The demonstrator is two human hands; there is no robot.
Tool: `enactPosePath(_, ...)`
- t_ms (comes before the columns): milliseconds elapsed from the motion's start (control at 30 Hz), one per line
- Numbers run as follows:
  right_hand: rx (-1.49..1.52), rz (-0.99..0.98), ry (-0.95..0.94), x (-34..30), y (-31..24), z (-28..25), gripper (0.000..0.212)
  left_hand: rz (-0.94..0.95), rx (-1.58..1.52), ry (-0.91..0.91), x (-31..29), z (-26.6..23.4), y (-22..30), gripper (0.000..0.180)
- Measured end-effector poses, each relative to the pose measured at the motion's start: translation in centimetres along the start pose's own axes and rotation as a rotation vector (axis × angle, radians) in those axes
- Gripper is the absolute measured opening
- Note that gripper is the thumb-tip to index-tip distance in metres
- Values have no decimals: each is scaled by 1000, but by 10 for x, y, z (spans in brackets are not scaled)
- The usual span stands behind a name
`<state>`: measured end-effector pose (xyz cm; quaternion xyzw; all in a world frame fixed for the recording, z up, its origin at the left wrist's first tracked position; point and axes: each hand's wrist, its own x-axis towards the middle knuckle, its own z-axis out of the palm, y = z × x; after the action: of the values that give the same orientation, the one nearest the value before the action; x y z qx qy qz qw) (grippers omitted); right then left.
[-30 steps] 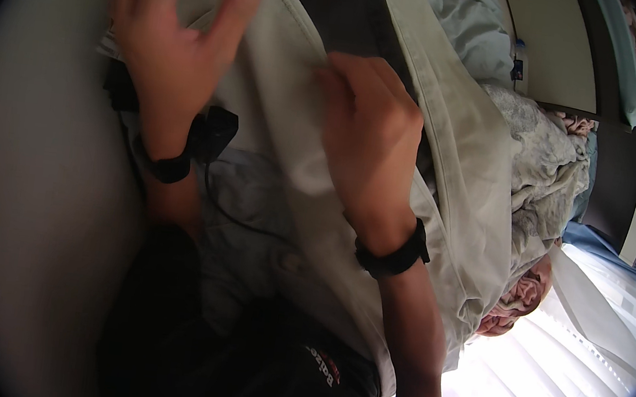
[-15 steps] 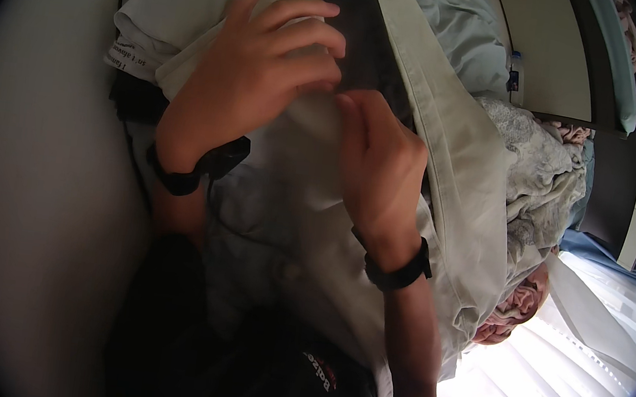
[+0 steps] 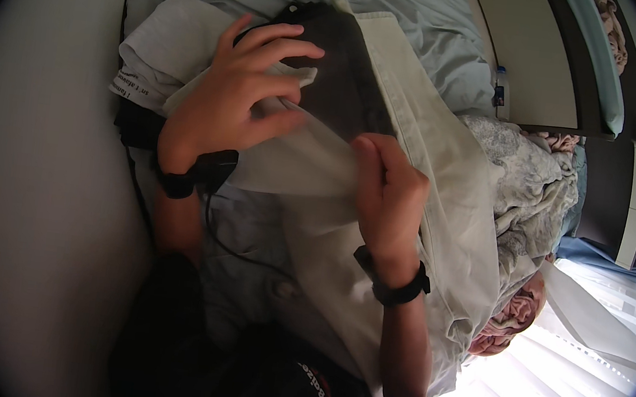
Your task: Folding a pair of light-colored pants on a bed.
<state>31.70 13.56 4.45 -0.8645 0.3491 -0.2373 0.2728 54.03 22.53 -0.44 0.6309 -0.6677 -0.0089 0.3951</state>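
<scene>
A pale beige garment (image 3: 456,207), which looks like trousers, lies lengthwise before me on the bed. My right hand (image 3: 391,196) is closed, thumb against the curled fingers, pinching a fold of the pale cloth (image 3: 315,158) that stretches across toward my left hand (image 3: 238,101). That left hand has its fingers spread, with the cloth's edge passing at its thumb and index finger; I see no firm grip there. Dark fabric (image 3: 336,54) lies flat beyond both hands, along the beige strip. Each wrist wears a black band.
A folded whitish garment with dark print (image 3: 171,34) sits at the left. The bed carries a grey-green sheet (image 3: 413,4). To the right are a crumpled patterned blanket (image 3: 535,174), a small bottle (image 3: 500,86) and a bright white curtain (image 3: 551,370). A pale wall (image 3: 36,164) borders the left.
My right hand has moved slightly down and right, drawing the cloth out into a taut fold. The left hand has shifted a little lower, its fingers still spread.
</scene>
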Motion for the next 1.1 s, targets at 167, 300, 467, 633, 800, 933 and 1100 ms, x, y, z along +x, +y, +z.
enactPosePath(167, 41, -49, -33, 1, 3, -6, 8, -21, -3, -1, 0, -10, 7, 6)
enactPosePath(300, 59, -49, -45, 0, 2, -8, 7, -30, 123, 25, -2, 2, 7, 5)
enactPosePath(467, 55, -69, -62, -2, -2, -9, 7, -73, 194, 33, -6, -4, 11, 5)
enactPosePath(633, 39, -96, -54, -2, 1, -10, 6, -120, 263, 96, -1, 5, 6, 6)
enactPosePath(800, 35, -57, -38, -3, 1, -9, 6, -214, 373, 222, -4, 17, -10, 12)
enactPosePath(933, 21, -55, -36, -2, 4, -10, 6, -212, 281, 80, -6, 10, -13, 5)
enactPosePath(1100, 7, 3, 23, -3, 16, -9, 9, -199, 127, -46, -11, 5, -13, 6)
